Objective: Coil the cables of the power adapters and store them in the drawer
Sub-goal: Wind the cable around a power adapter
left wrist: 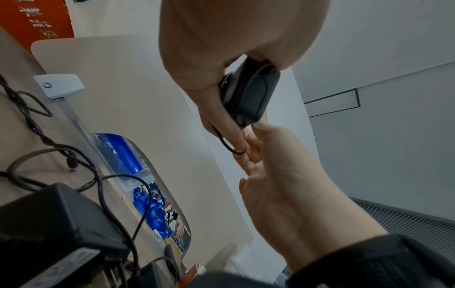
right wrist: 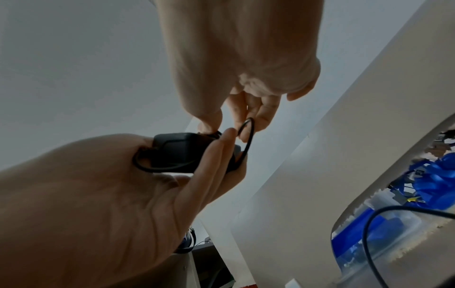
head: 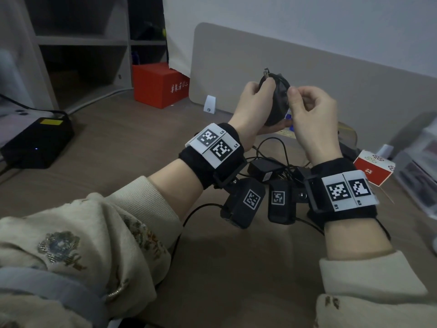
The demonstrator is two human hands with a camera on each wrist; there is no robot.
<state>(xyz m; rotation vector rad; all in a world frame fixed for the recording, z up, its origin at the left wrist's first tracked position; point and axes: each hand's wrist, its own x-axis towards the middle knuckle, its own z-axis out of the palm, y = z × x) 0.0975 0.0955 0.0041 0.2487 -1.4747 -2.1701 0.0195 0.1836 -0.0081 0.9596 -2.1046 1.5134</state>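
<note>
I hold a black power adapter (head: 274, 98) above the desk, its thin black cable wound around the body and its plug prongs pointing up. My left hand (head: 254, 102) grips the adapter (left wrist: 251, 97) from the left, thumb on top. My right hand (head: 305, 107) pinches the last loop of cable (right wrist: 248, 136) at the adapter's right end. In the left wrist view that loop (left wrist: 234, 150) sits between the right hand's fingertips (left wrist: 248, 144). More black adapters (head: 264, 170) lie on the desk under my wrists in tangled cables (head: 279, 147). No drawer is clearly in view.
A beige partition (head: 307, 79) stands behind the hands, with a clear box of blue items (left wrist: 128, 155) showing through its cut-out. A red box (head: 158, 85) sits at the back left, a black device (head: 37, 140) at the left. A red-white carton (head: 373, 168) and translucent plastic storage (head: 423, 166) stand right.
</note>
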